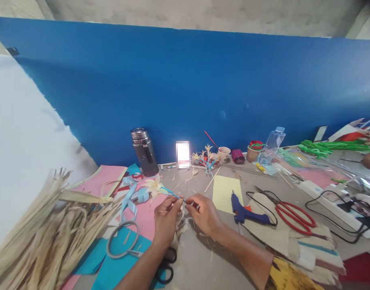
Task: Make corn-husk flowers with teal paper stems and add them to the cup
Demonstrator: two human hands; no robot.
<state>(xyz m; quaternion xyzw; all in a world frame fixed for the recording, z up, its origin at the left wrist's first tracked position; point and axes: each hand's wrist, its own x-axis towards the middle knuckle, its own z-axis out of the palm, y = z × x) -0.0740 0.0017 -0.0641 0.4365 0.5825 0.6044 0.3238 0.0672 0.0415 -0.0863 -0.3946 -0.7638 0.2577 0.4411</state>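
A pale husk flower (154, 186) on a thin blue stem (169, 191) points to the left above the middle of the table. My left hand (167, 219) pinches the stem between thumb and fingertips. Right beside it, my right hand (204, 214) is closed on the stem's lower end, the fingertips of both hands nearly touching. Black-handled scissors (167, 270) lie under my left forearm, their blades hidden. Pale husk scraps (181, 225) are scattered below my hands.
Dried corn husks (52, 229) pile up at left, near a grey ring (123, 240). A dark flask (144, 153) stands behind. To the right lie a blue glue gun (248, 213), red-handled scissors (295, 217) and a power strip (327, 197). Finished-looking flowers (207, 159) stand at the back.
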